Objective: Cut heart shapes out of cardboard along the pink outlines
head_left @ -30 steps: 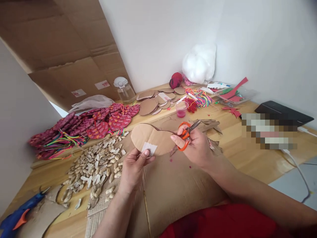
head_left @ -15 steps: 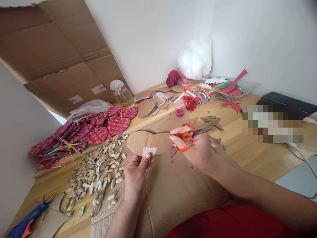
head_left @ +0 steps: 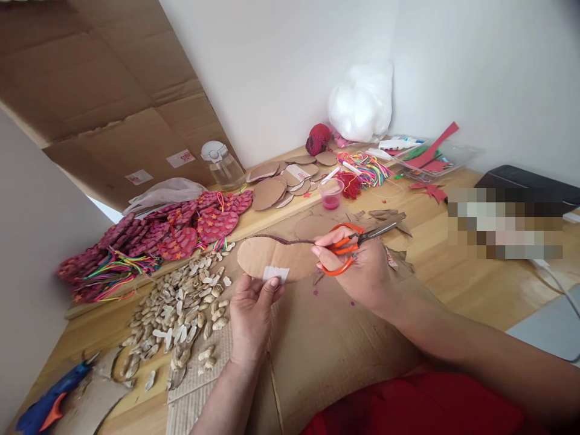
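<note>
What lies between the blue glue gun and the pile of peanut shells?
A cut scrap of brown cardboard lies between the glue gun and the peanut shells; the head view shows it.

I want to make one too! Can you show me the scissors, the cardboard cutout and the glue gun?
scissors (head_left: 361, 238), head view, on the pivot where the blades meet.
cutout (head_left: 272, 257), head view, on the middle of its brown face.
glue gun (head_left: 58, 389), head view, on its blue body.

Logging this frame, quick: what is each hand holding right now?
Left hand: closed, pinching the cardboard cutout at its near edge.
Right hand: closed on the scissors, fingers through the handles.
</note>
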Available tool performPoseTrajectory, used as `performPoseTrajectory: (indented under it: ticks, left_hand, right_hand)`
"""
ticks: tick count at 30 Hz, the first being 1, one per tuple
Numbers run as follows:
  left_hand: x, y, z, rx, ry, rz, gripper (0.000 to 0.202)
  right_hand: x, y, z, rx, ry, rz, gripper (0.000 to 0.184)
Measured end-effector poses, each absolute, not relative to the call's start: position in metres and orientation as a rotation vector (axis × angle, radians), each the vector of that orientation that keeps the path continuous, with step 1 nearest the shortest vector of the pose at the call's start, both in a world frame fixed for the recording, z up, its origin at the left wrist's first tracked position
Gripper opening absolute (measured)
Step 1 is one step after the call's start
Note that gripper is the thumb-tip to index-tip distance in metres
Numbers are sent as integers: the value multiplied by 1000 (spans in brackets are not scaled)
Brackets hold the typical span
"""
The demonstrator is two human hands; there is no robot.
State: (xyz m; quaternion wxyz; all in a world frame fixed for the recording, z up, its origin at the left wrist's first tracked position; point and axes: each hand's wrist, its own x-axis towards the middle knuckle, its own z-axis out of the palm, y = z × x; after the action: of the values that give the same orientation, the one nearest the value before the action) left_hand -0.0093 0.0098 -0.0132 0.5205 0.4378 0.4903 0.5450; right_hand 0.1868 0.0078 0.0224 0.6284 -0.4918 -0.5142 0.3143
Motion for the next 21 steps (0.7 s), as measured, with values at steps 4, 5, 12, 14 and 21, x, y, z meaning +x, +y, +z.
performPoseTrajectory:
  ticks: [4,5,12,14,21]
  left_hand:
    - [-8,10,-13,1050,1182,1298,36]
    - [-8,10,-13,1051,1181,1293,36]
    - [-8,10,-13,1066,1161,1264,46]
    - [-9,11,-13,1068,1158,1265,45]
    - [-10,11,-14,1066,1140,1250,46]
  right_hand:
    - [188,5,29,-1156,-1260,679,4]
    - [188,5,31,-1154,-1289,654,6]
    - [187,2,29,-1102,-1422,497,12]
    - [187,1,28,-1080,-1448,440,17]
    - [187,0,26,-1062,-1542,311,19]
